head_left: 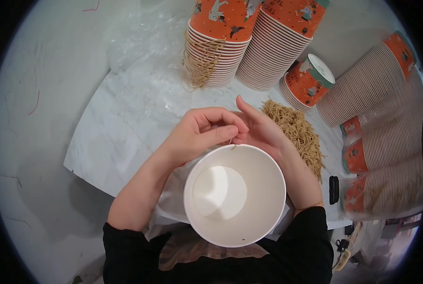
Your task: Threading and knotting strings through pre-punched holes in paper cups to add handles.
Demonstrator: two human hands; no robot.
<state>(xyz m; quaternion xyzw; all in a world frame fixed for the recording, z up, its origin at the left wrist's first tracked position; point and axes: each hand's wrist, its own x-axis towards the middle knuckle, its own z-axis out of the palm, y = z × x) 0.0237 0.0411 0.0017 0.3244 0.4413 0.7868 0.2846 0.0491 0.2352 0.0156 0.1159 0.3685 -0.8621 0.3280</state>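
Note:
A white-lined paper bucket (268,189) is tipped mouth-up toward me, between my forearms. A short bit of tan cord (233,147) shows at its far rim, and a small hole is visible near its close rim. My left hand (204,130) is closed just beyond the far rim, thumb and fingers pinched at the cord. Against it, my right hand (261,132) lies at the bucket's far right side with its thumb stretched up. Its other fingers curl toward my left fingertips and are mostly hidden, so what they hold does not show.
A heap of tan cords (299,137) lies beside my right forearm. Tall stacks of orange printed buckets (221,59) stand behind, with cords draped over one. A shorter stack (306,85) stands nearby. More stacks lie at right (367,80). Clear plastic wrap (140,61) lies at far left.

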